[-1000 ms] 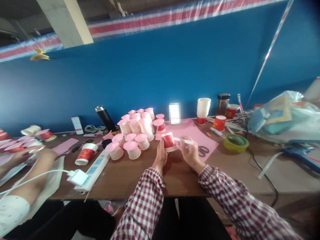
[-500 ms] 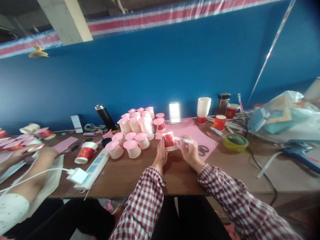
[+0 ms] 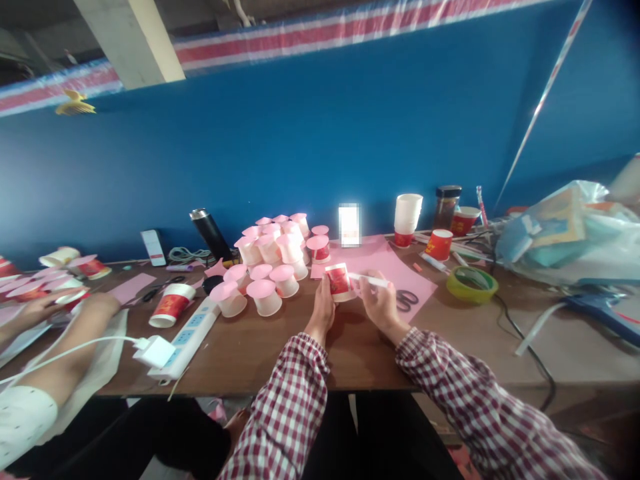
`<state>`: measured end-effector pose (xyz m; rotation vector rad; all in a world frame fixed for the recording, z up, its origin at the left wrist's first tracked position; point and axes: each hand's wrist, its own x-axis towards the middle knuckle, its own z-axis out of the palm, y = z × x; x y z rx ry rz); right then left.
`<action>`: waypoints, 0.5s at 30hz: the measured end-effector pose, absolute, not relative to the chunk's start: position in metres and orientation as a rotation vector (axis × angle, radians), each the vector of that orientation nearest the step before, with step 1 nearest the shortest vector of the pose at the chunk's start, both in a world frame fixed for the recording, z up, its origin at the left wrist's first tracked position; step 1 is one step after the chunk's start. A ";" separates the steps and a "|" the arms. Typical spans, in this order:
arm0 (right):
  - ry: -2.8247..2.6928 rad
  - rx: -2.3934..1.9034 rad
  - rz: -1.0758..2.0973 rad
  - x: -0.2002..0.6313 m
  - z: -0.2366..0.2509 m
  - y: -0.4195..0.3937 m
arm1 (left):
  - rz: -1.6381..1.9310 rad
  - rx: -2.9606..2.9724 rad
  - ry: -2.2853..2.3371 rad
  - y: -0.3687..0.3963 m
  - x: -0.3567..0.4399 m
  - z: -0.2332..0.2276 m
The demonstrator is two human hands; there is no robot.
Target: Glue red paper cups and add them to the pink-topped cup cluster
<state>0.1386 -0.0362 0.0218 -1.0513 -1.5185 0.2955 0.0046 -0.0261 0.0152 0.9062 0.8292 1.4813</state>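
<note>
1. The wooden table (image 3: pixel 300 353) fills the lower half of the frame, with the blue wall (image 3: pixel 320 147) above it.
2. A pink paper sheet (image 3: pixel 395 267) lies just right of centre, with scissors (image 3: pixel 407 301) on its near edge.
3. Left of centre stands a cluster of finished cups (image 3: pixel 270 257), each upside down with a pink disc on top; judging by this pile, much of the work is done.
4. A stack of plain cups (image 3: pixel 407 213) at upper right of centre looks untouched, so more seems left.
5. My left hand (image 3: pixel 323 310) is closed around a red-printed paper cup (image 3: pixel 339 281) at the frame's centre.
6. My right hand (image 3: pixel 383 303) grips a white stick (image 3: pixel 370 281), its tip at the cup.
7. At far left, a co-worker's hand (image 3: pixel 37 307) rests among more cups.
</note>
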 end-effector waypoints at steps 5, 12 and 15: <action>-1.526 -1.039 0.294 0.138 0.021 -0.036 | 1.493 0.958 0.804 -0.027 0.005 0.017; -1.529 -1.025 0.301 0.137 0.019 -0.036 | 1.506 0.976 0.842 -0.023 0.004 0.012; -1.551 -1.022 0.289 0.137 0.021 -0.037 | 1.490 0.988 0.885 -0.026 0.003 0.015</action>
